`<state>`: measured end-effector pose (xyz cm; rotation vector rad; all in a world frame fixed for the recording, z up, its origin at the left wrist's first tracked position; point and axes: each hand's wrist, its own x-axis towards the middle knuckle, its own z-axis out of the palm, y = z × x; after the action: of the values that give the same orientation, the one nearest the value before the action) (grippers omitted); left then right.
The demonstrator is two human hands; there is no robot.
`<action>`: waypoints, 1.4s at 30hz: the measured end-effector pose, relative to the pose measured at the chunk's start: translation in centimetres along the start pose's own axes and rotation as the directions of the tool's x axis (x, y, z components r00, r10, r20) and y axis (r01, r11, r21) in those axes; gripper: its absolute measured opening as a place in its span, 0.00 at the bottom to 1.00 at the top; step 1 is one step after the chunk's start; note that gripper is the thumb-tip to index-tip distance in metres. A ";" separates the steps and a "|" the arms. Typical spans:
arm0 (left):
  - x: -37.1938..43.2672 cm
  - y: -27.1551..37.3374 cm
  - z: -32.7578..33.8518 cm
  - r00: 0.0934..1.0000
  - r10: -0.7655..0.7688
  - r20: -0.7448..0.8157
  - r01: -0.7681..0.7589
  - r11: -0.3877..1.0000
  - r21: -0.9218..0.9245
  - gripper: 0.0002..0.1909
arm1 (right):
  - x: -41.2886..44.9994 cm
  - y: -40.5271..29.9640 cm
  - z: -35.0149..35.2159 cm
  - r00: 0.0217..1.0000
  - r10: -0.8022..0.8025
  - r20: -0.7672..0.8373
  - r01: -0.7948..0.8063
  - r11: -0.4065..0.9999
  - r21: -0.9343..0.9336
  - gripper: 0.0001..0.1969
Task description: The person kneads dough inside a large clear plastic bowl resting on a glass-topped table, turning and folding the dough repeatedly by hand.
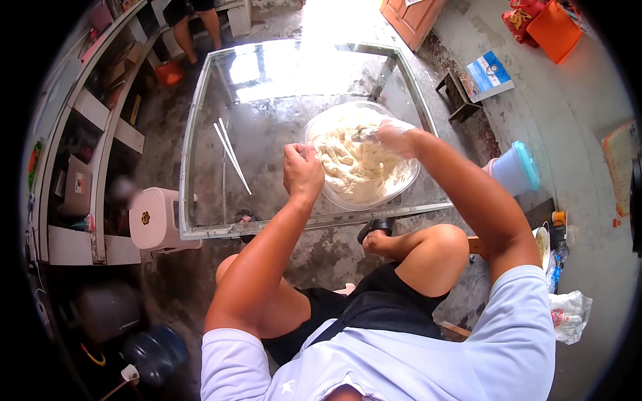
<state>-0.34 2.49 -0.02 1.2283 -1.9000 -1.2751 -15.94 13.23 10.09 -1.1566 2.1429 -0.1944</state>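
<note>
A translucent plastic bowl (346, 204) stands on the glass-topped table (266, 145) in front of me. Pale, sticky dough (351, 163) fills much of it, with a folded, uneven surface. At the bowl's left side, my left hand (304, 168) grips the rim between thumb and fingers. My right hand (396, 136), which seems to wear a thin clear plastic glove, reaches over the right rim into the dough. Its fingertips are blurred and partly hidden by dough. To the left of the bowl, a pair of white chopsticks (232, 156) lies on the glass.
A pink plastic stool (153, 218) stands at the table's left, near shelves (108, 125). On the right are a small dark stool (459, 97), a gift bag (489, 77) and a blue-lidded bucket (516, 168). Another person's legs (195, 30) show at the far left.
</note>
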 end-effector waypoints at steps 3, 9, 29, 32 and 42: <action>0.1 -0.3 -0.5 1.000 0.004 0.001 -0.004 1.000 0.017 0.16 | 0.1 -1.5 -0.9 0.942 0.329 -0.065 -0.246 0.811 0.531 0.21; -0.6 0.5 -0.1 1.000 -0.019 0.017 0.019 1.000 0.007 0.15 | 8.1 0.6 3.6 0.988 0.128 -0.087 -0.149 0.935 -0.321 0.23; -0.8 0.2 -0.1 1.000 0.019 -0.007 -0.019 1.000 0.012 0.15 | 2.0 0.8 10.0 0.938 -0.159 -0.309 0.079 0.964 -0.255 0.36; -1.4 0.1 -0.1 1.000 0.024 0.007 -0.024 1.000 0.015 0.14 | 2.8 0.4 9.3 0.932 -0.050 -0.358 -0.040 0.970 -0.240 0.26; 0.3 0.0 -0.1 0.999 0.020 0.048 -0.021 0.999 0.024 0.15 | 7.9 4.6 4.7 0.985 0.166 -0.056 -0.126 0.893 0.433 0.26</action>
<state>-0.42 2.19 -0.02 1.1972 -1.9623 -1.2851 -19.02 10.61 0.66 -0.7393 2.1105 -0.6279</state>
